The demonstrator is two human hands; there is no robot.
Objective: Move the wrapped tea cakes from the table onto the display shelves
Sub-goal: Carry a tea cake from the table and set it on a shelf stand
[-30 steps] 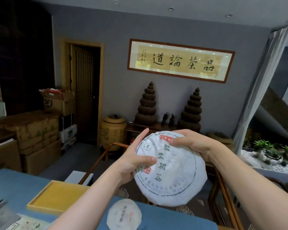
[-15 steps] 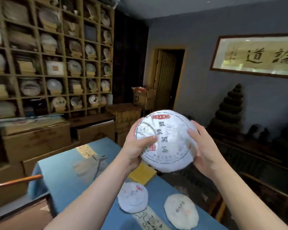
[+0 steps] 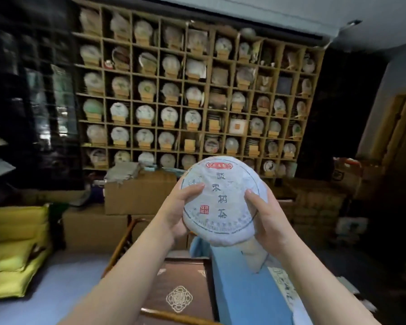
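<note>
A wrapped tea cake (image 3: pixel 223 200) is held upright in mid-air, above the near end of the blue tabletop (image 3: pixel 239 289), by the left hand (image 3: pixel 178 214) and right hand (image 3: pixel 267 219), each grip curled round an edge, thumbs on the face. The display shelves (image 3: pixel 192 95) stand far beyond stacked cardboard boxes (image 3: pixel 138 193). The thin paper wrapper could be torn if squeezed, or the cake dropped during the reach over them.

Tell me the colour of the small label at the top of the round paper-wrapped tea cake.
Red, on the white round paper-wrapped tea cake; head view shows it best.
</note>
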